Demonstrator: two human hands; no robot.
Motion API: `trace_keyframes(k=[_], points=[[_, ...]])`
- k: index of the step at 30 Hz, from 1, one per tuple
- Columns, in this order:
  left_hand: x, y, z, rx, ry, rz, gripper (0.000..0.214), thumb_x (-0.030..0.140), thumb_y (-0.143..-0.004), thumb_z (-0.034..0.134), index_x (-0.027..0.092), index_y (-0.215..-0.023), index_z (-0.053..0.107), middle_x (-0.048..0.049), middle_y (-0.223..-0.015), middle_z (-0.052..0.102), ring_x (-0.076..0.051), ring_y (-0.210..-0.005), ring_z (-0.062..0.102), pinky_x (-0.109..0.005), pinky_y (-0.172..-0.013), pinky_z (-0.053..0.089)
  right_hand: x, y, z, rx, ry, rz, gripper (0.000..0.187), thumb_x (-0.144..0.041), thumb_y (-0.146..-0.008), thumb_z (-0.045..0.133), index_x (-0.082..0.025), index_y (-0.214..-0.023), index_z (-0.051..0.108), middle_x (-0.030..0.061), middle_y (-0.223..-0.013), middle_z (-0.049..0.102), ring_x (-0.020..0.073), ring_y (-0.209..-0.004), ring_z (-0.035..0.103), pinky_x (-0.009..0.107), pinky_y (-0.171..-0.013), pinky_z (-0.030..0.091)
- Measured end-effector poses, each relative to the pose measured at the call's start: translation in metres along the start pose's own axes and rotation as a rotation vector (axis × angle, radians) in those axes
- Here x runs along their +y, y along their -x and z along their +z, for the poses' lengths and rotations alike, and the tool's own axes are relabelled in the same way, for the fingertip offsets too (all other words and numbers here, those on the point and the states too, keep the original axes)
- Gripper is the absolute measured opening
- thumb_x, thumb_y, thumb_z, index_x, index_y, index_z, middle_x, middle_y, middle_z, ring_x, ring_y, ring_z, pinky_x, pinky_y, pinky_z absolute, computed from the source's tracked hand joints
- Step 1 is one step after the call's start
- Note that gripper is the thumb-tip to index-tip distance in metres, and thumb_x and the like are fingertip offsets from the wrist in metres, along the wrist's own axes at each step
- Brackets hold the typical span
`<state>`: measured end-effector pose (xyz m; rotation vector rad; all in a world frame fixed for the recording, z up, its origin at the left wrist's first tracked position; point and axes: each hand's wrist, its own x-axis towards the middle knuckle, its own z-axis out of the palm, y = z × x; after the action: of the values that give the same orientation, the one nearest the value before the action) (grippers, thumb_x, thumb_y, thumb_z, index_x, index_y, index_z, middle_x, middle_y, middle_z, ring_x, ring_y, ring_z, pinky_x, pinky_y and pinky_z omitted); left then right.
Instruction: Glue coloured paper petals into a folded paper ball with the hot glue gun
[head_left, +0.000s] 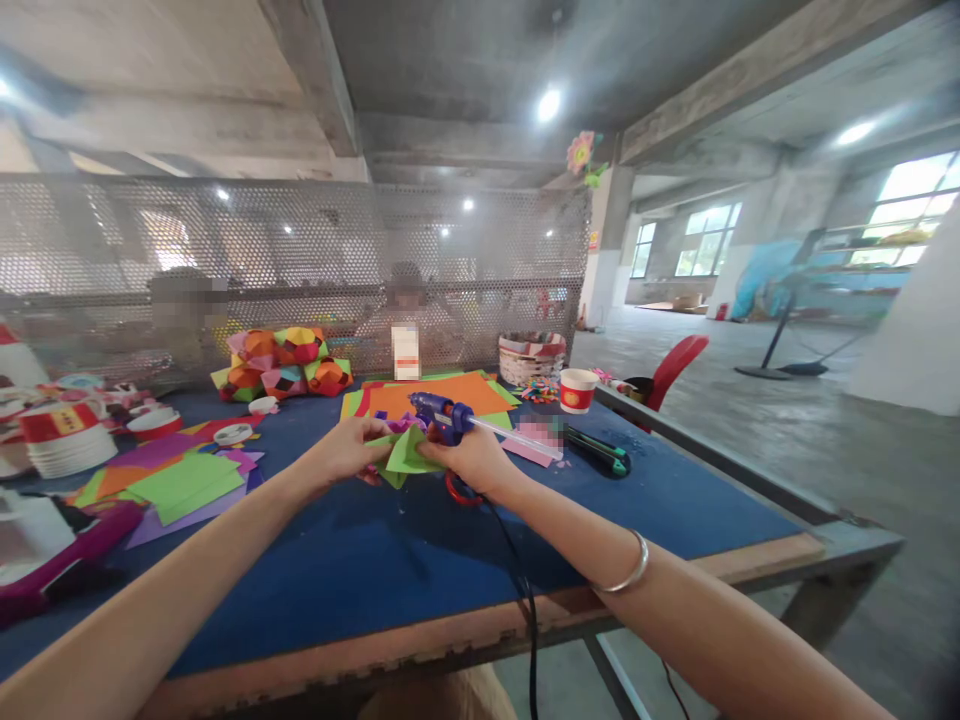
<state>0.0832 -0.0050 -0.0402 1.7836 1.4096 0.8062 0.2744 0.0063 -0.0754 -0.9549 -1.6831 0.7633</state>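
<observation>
Between my hands is a folded light-green paper piece, with folded purple paper just behind it. My left hand pinches the left side of these folded papers, fingers partly hidden. Closed near the paper's right side is my right hand, its thumb against the green paper. A blue hot glue gun lies along the top of this hand, nozzle leftward, with a clear glue stick out of its back. The hand hides its handle. A red loop shows below, with a black cord running down.
Coloured paper sheets lie behind my hands, others at left. Folded paper balls, paper bowls, a basket, a paper cup and a utility knife are around. People sit behind the mesh screen.
</observation>
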Motion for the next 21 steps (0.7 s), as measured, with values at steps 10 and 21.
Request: trace_keyframes(k=[10, 21], points=[[-0.004, 0.010, 0.028, 0.255, 0.034, 0.289, 0.042, 0.060, -0.077, 0.062, 0.019, -0.072, 0.070, -0.0001, -0.057, 0.063, -0.018, -0.057, 0.057, -0.026, -0.055, 0.043, 0.003, 0.000, -0.004, 0.062, 0.135, -0.001, 0.020, -0.033, -0.066, 0.080, -0.022, -0.076, 0.066, -0.0023, -0.073, 0.068, 0.0163, -0.069, 0.062, 0.029, -0.067, 0.050], [-0.007, 0.014, 0.031, 0.168, 0.097, 0.257, 0.026, 0.040, -0.063, 0.072, 0.018, -0.076, 0.077, -0.0022, -0.073, 0.075, -0.020, -0.066, 0.065, -0.027, -0.064, 0.050, 0.004, 0.001, -0.001, 0.023, 0.134, -0.057, 0.041, -0.033, -0.069, 0.086, -0.021, -0.106, 0.076, 0.0038, -0.094, 0.078, 0.0220, -0.087, 0.070, 0.032, -0.080, 0.054]])
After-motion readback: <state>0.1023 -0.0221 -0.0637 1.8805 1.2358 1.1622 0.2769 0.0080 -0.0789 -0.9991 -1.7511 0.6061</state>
